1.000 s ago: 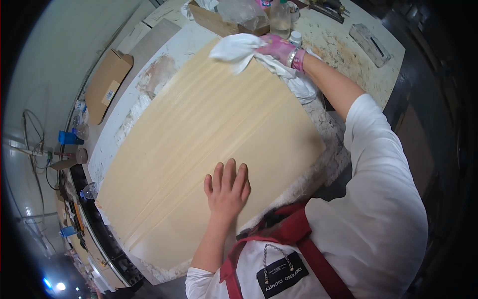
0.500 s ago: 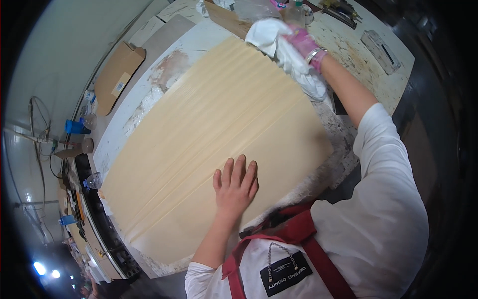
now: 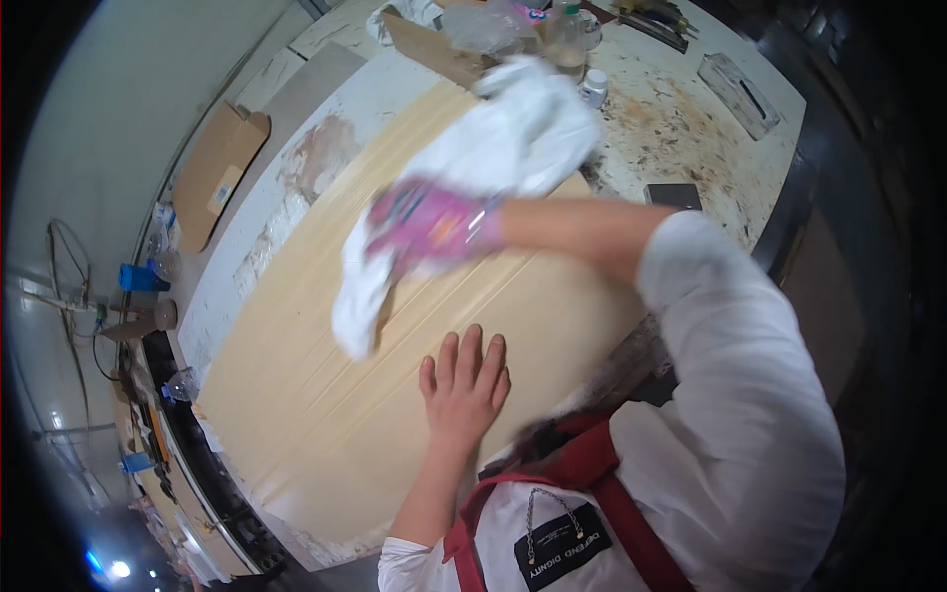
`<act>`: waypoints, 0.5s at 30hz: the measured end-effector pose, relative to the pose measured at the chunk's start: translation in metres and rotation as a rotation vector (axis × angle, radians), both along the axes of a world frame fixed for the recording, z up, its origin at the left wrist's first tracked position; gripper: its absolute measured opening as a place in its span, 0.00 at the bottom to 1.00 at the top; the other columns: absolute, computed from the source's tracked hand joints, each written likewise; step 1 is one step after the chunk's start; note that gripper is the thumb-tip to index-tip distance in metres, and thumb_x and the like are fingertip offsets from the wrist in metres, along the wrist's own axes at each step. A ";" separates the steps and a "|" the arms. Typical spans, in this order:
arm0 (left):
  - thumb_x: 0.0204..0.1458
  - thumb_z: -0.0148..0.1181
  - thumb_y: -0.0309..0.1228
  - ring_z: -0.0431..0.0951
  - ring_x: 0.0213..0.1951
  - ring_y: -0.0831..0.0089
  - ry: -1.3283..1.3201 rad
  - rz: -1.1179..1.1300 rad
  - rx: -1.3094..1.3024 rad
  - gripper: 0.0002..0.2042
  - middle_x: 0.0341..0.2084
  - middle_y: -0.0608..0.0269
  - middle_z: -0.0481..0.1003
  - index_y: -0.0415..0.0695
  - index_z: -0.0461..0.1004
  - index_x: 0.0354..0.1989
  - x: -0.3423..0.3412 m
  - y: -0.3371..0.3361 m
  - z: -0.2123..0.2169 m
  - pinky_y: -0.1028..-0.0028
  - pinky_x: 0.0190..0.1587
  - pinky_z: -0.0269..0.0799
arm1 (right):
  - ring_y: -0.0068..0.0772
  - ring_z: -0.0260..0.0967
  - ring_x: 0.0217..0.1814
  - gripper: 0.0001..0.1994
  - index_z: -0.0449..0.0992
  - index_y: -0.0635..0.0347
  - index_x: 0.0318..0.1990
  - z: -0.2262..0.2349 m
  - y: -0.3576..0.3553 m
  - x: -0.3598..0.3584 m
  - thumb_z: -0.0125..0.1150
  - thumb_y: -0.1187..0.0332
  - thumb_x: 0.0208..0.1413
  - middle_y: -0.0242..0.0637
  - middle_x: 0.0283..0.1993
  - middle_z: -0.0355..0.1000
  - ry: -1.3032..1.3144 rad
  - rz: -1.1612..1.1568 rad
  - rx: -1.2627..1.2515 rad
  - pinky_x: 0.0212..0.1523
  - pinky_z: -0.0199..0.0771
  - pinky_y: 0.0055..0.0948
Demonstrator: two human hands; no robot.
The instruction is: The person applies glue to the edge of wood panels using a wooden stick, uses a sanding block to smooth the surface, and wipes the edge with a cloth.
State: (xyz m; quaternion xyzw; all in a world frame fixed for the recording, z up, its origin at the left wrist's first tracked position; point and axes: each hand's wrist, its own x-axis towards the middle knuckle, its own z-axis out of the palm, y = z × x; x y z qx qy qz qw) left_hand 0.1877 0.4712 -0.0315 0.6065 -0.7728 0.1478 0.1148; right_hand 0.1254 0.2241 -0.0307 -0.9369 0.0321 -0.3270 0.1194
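Observation:
A wide, cream-coloured panel with raised ridges (image 3: pixel 296 395) lies across the worktable. My bare left hand (image 3: pixel 466 385) rests flat on its near part, fingers spread. In a pink glove, my right hand (image 3: pixel 429 229) grips a white cloth (image 3: pixel 523 128) over the panel's middle. The cloth trails from the glove toward the far right edge, and one end hangs down beside the fingers onto the ridges. Motion blurs the glove and cloth, and part of the panel is hidden under them.
At the back stand a clear bottle (image 3: pixel 565 44), a small white bottle (image 3: pixel 594 89) and a cardboard box (image 3: pixel 429 49). A grey block with a slot (image 3: pixel 738 96) lies far right, near a dark box (image 3: pixel 673 195). Cut cardboard (image 3: pixel 219 178) leans at left.
My right hand has swept the cloth from the panel's far right edge leftward and nearer, onto its middle. My left hand stays in place on the panel.

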 end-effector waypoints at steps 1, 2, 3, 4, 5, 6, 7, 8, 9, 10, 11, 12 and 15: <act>0.47 0.56 0.42 0.61 0.59 0.63 0.029 0.022 0.006 0.19 0.56 0.64 0.65 0.60 0.72 0.50 0.000 0.000 -0.001 0.59 0.61 0.47 | 0.43 0.67 0.47 0.16 0.75 0.48 0.44 -0.003 -0.029 -0.026 0.55 0.55 0.49 0.39 0.40 0.71 -0.004 -0.092 -0.081 0.46 0.68 0.40; 0.47 0.55 0.42 0.60 0.59 0.63 0.030 0.016 -0.006 0.19 0.56 0.65 0.65 0.60 0.72 0.50 0.001 0.000 -0.001 0.59 0.61 0.46 | 0.44 0.68 0.44 0.15 0.74 0.51 0.44 -0.001 -0.054 -0.059 0.54 0.59 0.49 0.41 0.39 0.71 0.077 -0.210 -0.056 0.45 0.69 0.38; 0.47 0.55 0.42 0.60 0.59 0.64 0.023 0.012 -0.004 0.18 0.55 0.65 0.65 0.61 0.72 0.49 0.002 0.000 -0.002 0.60 0.62 0.45 | 0.43 0.69 0.41 0.14 0.74 0.53 0.44 0.006 -0.080 -0.091 0.52 0.62 0.51 0.42 0.36 0.71 0.055 -0.326 -0.169 0.43 0.70 0.36; 0.47 0.55 0.42 0.60 0.59 0.64 0.038 0.017 -0.027 0.18 0.55 0.65 0.65 0.61 0.72 0.49 0.002 0.000 -0.002 0.60 0.62 0.45 | 0.43 0.71 0.41 0.13 0.74 0.54 0.45 0.016 -0.099 -0.123 0.49 0.64 0.54 0.43 0.38 0.73 0.364 -0.691 0.438 0.44 0.70 0.33; 0.47 0.55 0.42 0.60 0.59 0.65 0.048 0.012 -0.030 0.18 0.55 0.66 0.66 0.61 0.72 0.49 0.002 0.000 -0.002 0.60 0.62 0.45 | 0.42 0.71 0.44 0.14 0.73 0.54 0.46 0.028 -0.114 -0.151 0.47 0.61 0.57 0.43 0.42 0.74 0.295 -0.675 0.460 0.46 0.69 0.31; 0.47 0.55 0.42 0.60 0.59 0.65 0.038 0.000 -0.036 0.18 0.55 0.66 0.66 0.61 0.72 0.49 0.003 0.000 -0.002 0.60 0.62 0.44 | 0.40 0.72 0.46 0.16 0.74 0.55 0.46 0.045 -0.128 -0.171 0.49 0.57 0.57 0.43 0.45 0.73 0.589 -0.927 0.319 0.48 0.69 0.32; 0.47 0.55 0.42 0.60 0.59 0.65 0.059 0.015 -0.046 0.18 0.55 0.66 0.66 0.61 0.72 0.49 0.004 -0.001 -0.002 0.60 0.62 0.44 | 0.45 0.72 0.42 0.19 0.73 0.59 0.46 0.054 -0.134 -0.173 0.51 0.54 0.56 0.43 0.42 0.74 0.366 -1.052 0.406 0.45 0.70 0.33; 0.47 0.55 0.42 0.60 0.59 0.65 0.058 0.020 -0.047 0.18 0.55 0.66 0.65 0.61 0.72 0.49 0.004 0.000 -0.002 0.60 0.62 0.44 | 0.42 0.73 0.41 0.19 0.74 0.59 0.44 0.063 -0.137 -0.168 0.52 0.54 0.55 0.43 0.41 0.75 0.289 -0.966 0.328 0.44 0.70 0.33; 0.47 0.55 0.43 0.60 0.59 0.65 0.054 0.016 -0.031 0.18 0.55 0.66 0.65 0.61 0.72 0.49 0.004 0.000 -0.001 0.60 0.62 0.44 | 0.38 0.73 0.40 0.18 0.75 0.59 0.42 0.066 -0.131 -0.150 0.53 0.54 0.55 0.42 0.39 0.76 0.191 -0.908 0.279 0.42 0.70 0.33; 0.47 0.55 0.43 0.60 0.59 0.64 0.044 0.000 -0.048 0.18 0.55 0.65 0.65 0.61 0.72 0.49 0.003 0.000 -0.001 0.59 0.62 0.43 | 0.31 0.74 0.38 0.15 0.75 0.60 0.40 0.066 -0.125 -0.124 0.54 0.58 0.55 0.40 0.39 0.76 0.182 -0.713 0.373 0.39 0.72 0.31; 0.47 0.55 0.43 0.60 0.59 0.64 0.040 -0.004 -0.025 0.18 0.55 0.65 0.65 0.61 0.72 0.49 0.003 0.000 -0.001 0.59 0.62 0.43 | 0.25 0.73 0.36 0.13 0.74 0.60 0.41 0.051 -0.106 -0.086 0.56 0.61 0.54 0.36 0.39 0.76 -0.022 -0.431 0.246 0.38 0.73 0.29; 0.47 0.55 0.43 0.60 0.59 0.64 0.040 0.002 -0.021 0.18 0.55 0.65 0.66 0.61 0.72 0.49 0.002 0.000 -0.001 0.59 0.62 0.44 | 0.29 0.72 0.39 0.12 0.74 0.59 0.41 0.041 -0.091 -0.050 0.56 0.62 0.53 0.37 0.41 0.75 -0.063 -0.282 0.276 0.40 0.72 0.30; 0.47 0.55 0.43 0.60 0.59 0.64 0.029 0.002 -0.010 0.18 0.55 0.65 0.66 0.61 0.72 0.49 0.001 0.000 0.000 0.59 0.62 0.44 | 0.38 0.70 0.46 0.11 0.73 0.56 0.42 0.013 -0.066 0.031 0.57 0.66 0.50 0.40 0.45 0.71 0.131 -0.203 0.729 0.47 0.69 0.35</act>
